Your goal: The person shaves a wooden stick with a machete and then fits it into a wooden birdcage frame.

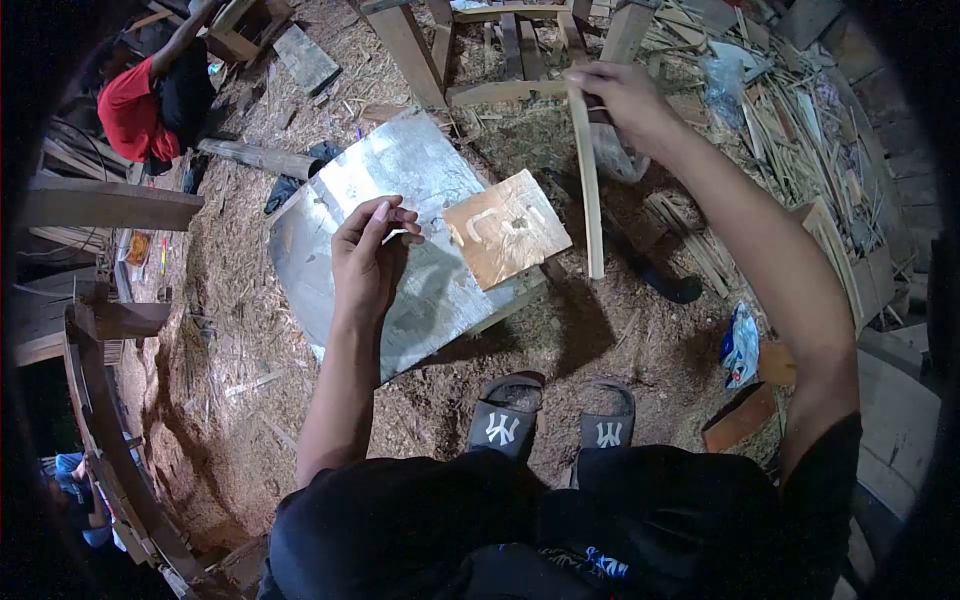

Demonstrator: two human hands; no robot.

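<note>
A thin, pale wooden strip (587, 190) hangs almost upright from my right hand (628, 105), pinched near its upper end. My left hand (372, 245) hovers over a grey metal-topped board (350, 190), thumb and fingers pressed together. Something small and pale shows by its fingertips, too small to name. To the right of that hand, a square piece of light wood (510, 230) with glue-like smears and a dark spot lies on the board's right edge.
A wooden frame with legs (420, 55) stands ahead. Wood offcuts (800, 130) are heaped at right, near a clear plastic bag (725, 85). Shavings cover the floor around my sandals (505, 420). A person in a red shirt (138, 110) crouches at upper left; curved timber (100, 430) stands at left.
</note>
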